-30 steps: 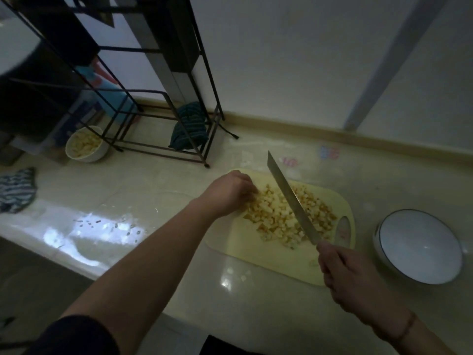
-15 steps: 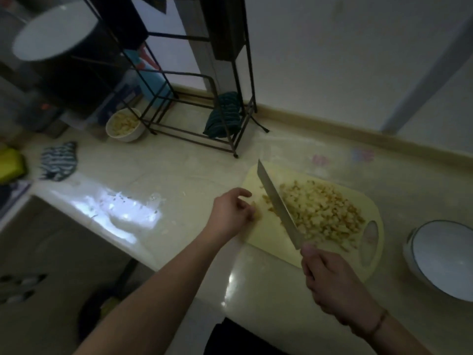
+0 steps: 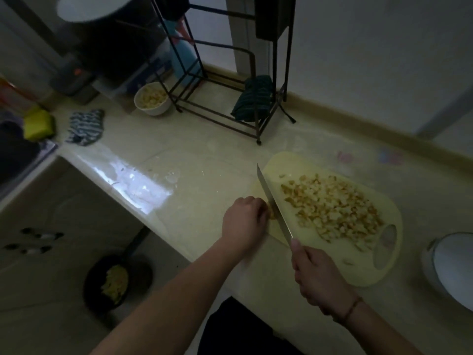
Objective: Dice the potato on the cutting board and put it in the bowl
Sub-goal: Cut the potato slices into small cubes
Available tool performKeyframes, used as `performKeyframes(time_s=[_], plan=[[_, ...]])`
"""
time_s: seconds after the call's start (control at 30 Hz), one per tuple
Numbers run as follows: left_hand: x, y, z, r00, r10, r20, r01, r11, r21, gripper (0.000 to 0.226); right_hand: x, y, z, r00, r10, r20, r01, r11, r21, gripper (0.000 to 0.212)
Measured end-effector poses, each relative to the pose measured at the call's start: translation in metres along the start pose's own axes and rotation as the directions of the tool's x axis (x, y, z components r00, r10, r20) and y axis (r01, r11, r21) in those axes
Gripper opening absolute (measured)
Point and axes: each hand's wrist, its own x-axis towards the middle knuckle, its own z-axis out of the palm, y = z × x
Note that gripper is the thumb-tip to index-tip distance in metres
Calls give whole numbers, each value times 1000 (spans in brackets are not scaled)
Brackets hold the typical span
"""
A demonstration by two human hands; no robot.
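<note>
A pale yellow cutting board (image 3: 281, 162) lies on the counter with a wide heap of diced potato (image 3: 335, 206) spread over its middle and right. My right hand (image 3: 317, 278) grips the handle of a long knife (image 3: 273, 203), whose blade slants across the board's left end. My left hand (image 3: 243, 221) rests curled at the board's left edge, fingers against a few potato bits beside the blade. An empty white bowl (image 3: 453, 267) stands to the right of the board, cut off by the frame edge.
A black wire rack (image 3: 230, 80) with a dark cloth stands at the back. A small white bowl of diced potato (image 3: 152, 99) sits left of the rack. A striped rag (image 3: 85, 126) and a yellow sponge (image 3: 38, 124) lie far left. A pan (image 3: 116, 280) sits on the floor.
The view has swung left and down. The knife has shifted from the middle of the heap to the board's left end. My left hand has slid back to the board's left edge.
</note>
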Motion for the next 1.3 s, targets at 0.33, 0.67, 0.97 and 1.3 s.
performKeyframes(time_s=[0.33,0.67,0.97,1.3], plan=[[-3,-19,0,935,350,-60,-352,935,-28,24,-4,-4,4,992,-126,-31,122,988,-95,61],[0,-21,7,921,385,-60,-387,921,-44,21,-7,-12,4,988,-141,-55,132,980,-151,67],[5,-25,6,903,426,-63,-429,901,-65,22,-6,-11,3,990,-137,-35,129,978,-166,59],[4,-28,12,901,423,-90,-432,896,-109,22,17,-24,3,990,-143,-2,139,965,-222,57]])
